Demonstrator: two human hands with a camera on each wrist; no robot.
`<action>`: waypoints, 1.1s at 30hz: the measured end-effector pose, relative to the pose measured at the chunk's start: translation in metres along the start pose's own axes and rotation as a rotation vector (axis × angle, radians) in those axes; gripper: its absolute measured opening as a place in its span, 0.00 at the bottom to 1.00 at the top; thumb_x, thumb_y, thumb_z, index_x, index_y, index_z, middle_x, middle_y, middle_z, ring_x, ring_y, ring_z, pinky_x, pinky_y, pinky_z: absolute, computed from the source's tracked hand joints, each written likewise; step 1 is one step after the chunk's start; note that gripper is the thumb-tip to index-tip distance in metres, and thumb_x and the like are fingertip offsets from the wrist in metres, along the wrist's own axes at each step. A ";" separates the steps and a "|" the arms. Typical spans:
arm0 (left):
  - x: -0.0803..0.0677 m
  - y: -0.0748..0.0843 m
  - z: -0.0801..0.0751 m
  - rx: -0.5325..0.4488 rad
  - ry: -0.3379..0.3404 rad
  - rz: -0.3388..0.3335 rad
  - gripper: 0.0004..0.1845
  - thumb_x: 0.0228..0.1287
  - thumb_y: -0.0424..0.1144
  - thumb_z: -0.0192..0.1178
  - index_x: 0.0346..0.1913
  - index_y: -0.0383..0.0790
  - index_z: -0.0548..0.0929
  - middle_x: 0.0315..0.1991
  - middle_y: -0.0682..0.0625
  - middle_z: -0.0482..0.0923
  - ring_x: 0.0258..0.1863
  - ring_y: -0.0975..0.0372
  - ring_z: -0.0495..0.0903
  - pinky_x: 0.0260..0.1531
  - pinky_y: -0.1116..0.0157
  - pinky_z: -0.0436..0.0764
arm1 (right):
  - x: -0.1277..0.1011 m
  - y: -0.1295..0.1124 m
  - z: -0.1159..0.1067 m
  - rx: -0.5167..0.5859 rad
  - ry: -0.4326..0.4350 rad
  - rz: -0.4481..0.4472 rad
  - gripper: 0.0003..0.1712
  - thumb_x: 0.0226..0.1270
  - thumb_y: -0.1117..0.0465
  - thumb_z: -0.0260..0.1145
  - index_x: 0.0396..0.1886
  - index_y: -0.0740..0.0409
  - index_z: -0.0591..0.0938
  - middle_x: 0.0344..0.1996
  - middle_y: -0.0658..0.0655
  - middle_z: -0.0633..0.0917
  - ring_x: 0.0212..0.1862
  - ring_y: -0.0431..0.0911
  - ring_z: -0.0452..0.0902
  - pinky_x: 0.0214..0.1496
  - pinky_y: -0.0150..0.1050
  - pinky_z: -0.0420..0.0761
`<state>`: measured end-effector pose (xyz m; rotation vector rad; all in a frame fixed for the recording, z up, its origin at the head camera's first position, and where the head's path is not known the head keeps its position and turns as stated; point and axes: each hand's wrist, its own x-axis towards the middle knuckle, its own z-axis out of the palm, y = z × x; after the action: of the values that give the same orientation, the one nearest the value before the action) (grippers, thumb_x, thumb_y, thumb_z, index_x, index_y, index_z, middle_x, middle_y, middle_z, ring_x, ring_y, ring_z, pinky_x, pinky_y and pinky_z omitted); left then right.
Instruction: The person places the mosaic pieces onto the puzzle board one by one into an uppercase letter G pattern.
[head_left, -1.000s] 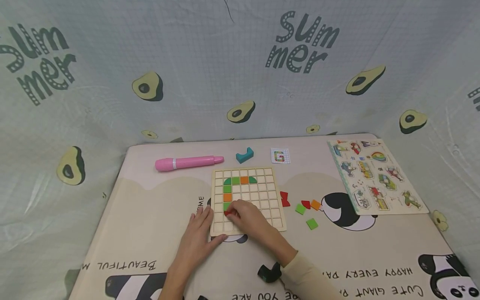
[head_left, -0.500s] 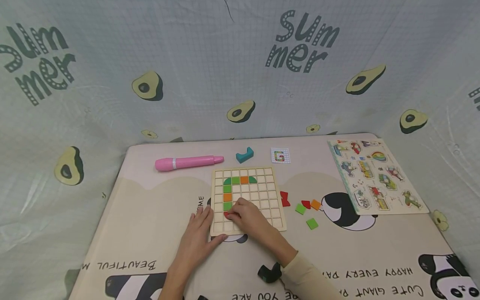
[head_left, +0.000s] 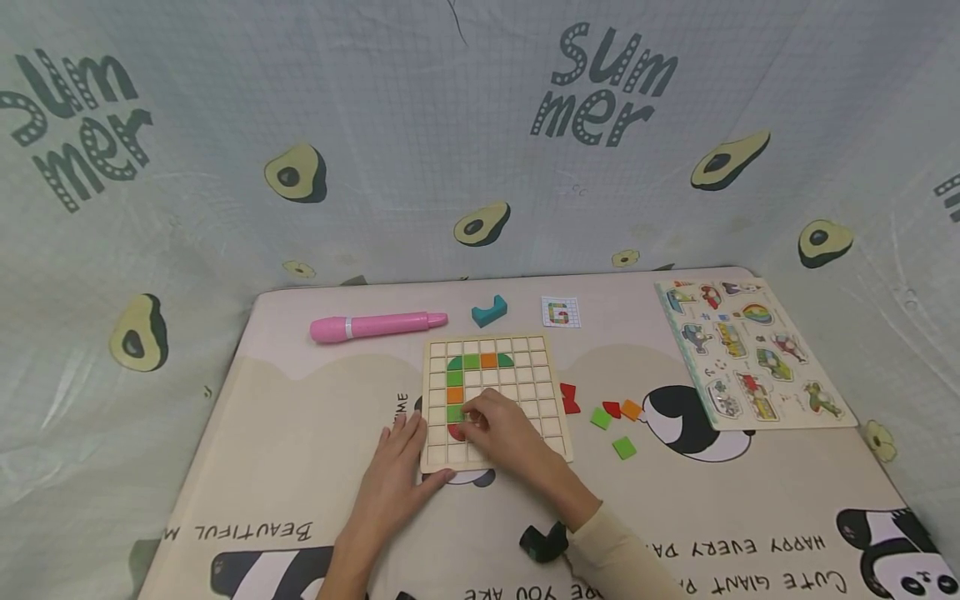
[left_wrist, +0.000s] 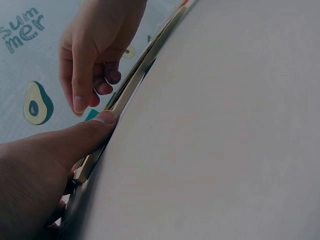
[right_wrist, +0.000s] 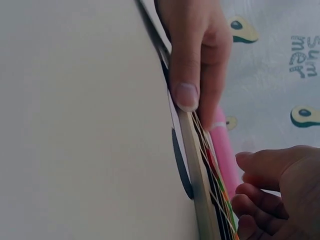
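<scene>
left hand (head_left: 397,468): flat, grip spread, steadying the wooden grid board (head_left: 540,392) corner
right hand (head_left: 504,433): fingertips curled, grip loose over the red piece (head_left: 454,432), not pinching it
loose tiles (head_left: 615,417): on the counter, right of board

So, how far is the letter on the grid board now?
Done: the top row and left column are filled on the grid board, matching the start of the G on the small card. In hand: the right hand presses at a red piece while the left hand steadies the edge. Left: the loose pieces beside the board.
</scene>
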<state>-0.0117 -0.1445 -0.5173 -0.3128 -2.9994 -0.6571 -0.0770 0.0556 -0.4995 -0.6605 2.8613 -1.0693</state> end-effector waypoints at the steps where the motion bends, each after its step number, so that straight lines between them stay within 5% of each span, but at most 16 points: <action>1: 0.000 0.000 0.000 0.002 -0.001 -0.003 0.49 0.57 0.63 0.68 0.72 0.32 0.68 0.76 0.41 0.64 0.78 0.47 0.57 0.80 0.49 0.58 | 0.000 0.001 -0.002 0.007 0.002 0.014 0.15 0.65 0.53 0.72 0.48 0.53 0.86 0.31 0.43 0.77 0.33 0.36 0.70 0.32 0.23 0.76; 33: 0.000 0.003 0.001 -0.012 0.033 0.005 0.48 0.56 0.60 0.70 0.71 0.31 0.69 0.74 0.39 0.66 0.78 0.45 0.59 0.79 0.47 0.59 | -0.024 0.055 -0.061 0.018 0.134 0.172 0.21 0.63 0.56 0.72 0.55 0.57 0.82 0.43 0.53 0.82 0.42 0.42 0.75 0.45 0.34 0.85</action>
<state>-0.0112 -0.1417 -0.5170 -0.3074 -2.9636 -0.6732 -0.0862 0.1404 -0.4909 -0.3450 2.9492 -1.1531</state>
